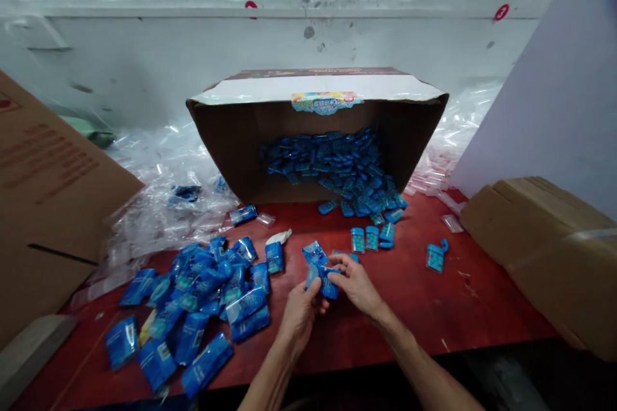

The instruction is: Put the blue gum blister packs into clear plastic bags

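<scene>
Both my hands meet at the front middle of the red table. My left hand (299,313) is closed, pinching a small blue printed packet (329,288) between thumb and fingers. From the other side, my right hand (357,288) grips the packet's upper edge with bent fingers. Just beyond them a blue wrapper (314,252) shows; whether it joins the held packet I cannot tell. To the left lies a heap of blue packets (193,295). Small clear bottles of blue pellets (364,239) with blue caps stand past my right hand.
An open carton (216,154) on its side spills many blue-capped bottles (337,160). Clear plastic sleeves (159,205) pile up at the left. Cardboard boxes (544,250) flank the table (414,314). One bottle (434,258) with its cap flipped up lies at the right.
</scene>
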Motion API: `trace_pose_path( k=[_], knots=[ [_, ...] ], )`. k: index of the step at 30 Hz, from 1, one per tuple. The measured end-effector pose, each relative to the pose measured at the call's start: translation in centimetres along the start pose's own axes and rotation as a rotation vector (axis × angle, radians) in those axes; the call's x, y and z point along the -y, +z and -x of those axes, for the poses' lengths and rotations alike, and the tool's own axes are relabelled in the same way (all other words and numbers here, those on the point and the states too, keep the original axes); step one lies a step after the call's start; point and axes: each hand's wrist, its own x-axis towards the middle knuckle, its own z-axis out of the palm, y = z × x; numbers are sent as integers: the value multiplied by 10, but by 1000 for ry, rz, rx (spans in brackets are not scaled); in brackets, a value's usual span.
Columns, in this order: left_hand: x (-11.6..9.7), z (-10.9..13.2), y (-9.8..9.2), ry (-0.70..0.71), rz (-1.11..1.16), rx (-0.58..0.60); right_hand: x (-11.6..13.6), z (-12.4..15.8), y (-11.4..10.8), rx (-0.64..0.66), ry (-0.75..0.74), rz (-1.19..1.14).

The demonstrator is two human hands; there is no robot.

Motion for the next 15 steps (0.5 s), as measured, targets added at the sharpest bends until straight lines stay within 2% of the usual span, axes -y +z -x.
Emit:
trace_pose_path(
  k=[2, 5, 10, 12, 15],
  knots=[
    [-1, 0, 0, -10, 0, -36, -3, 0, 2, -50, 27, -60],
    [1, 0, -3, -32, 17, -59, -5, 3, 3, -104, 1, 1],
    [5, 2, -8, -96, 94, -23, 4, 10, 0, -48, -86, 135],
    [5, 3, -9, -140, 128, -35, 7, 9, -6, -25, -149, 314],
    [3, 5, -11, -203, 187, -63, 5, 3, -21, -97, -176, 811]
  ],
)
